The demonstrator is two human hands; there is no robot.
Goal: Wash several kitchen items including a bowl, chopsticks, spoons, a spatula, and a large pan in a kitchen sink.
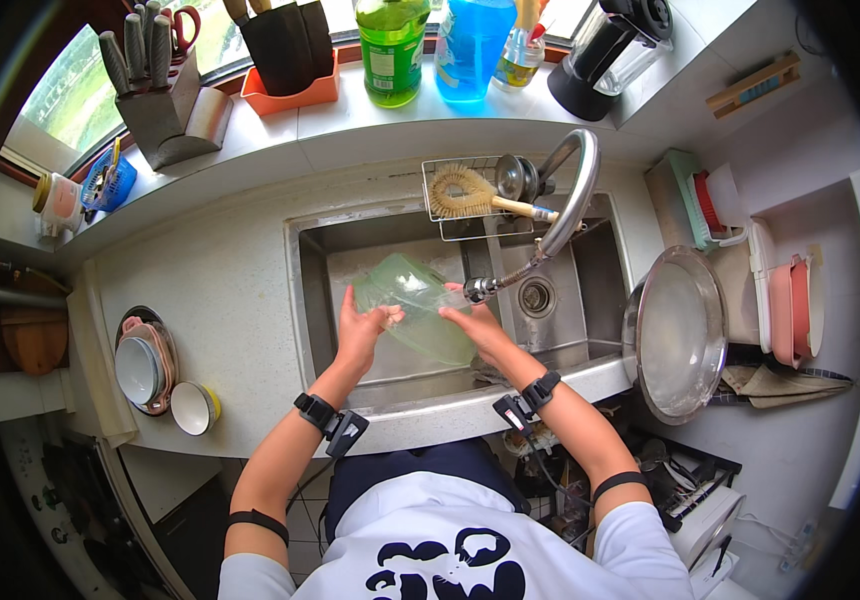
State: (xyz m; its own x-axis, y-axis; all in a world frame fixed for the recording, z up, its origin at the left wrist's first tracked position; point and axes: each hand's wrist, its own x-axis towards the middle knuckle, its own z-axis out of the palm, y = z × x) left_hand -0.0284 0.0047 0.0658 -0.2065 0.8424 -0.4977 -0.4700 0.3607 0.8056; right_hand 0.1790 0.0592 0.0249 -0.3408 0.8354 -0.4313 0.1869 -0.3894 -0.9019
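A translucent pale green plastic item (404, 285), whether a bag or a thin container I cannot tell, is held tilted over the left basin of the steel sink (310, 315). My left hand (359, 330) grips its left side, with the thumb on top. On the other side, my right hand (481, 330) pinches the edge right beside the faucet nozzle (481, 289). Clear water seems to come from the nozzle onto the plastic between my hands. Both hands' fingertips are partly hidden behind the plastic.
A wire rack (445, 229) with a bristle brush (456, 191) sits across the sink's back. The curved faucet (587, 172) arches over the right basin. A large metal basin (681, 337) leans at the right. Stacked bowls (137, 371) and a yellow-sided bowl (194, 409) stand at the left.
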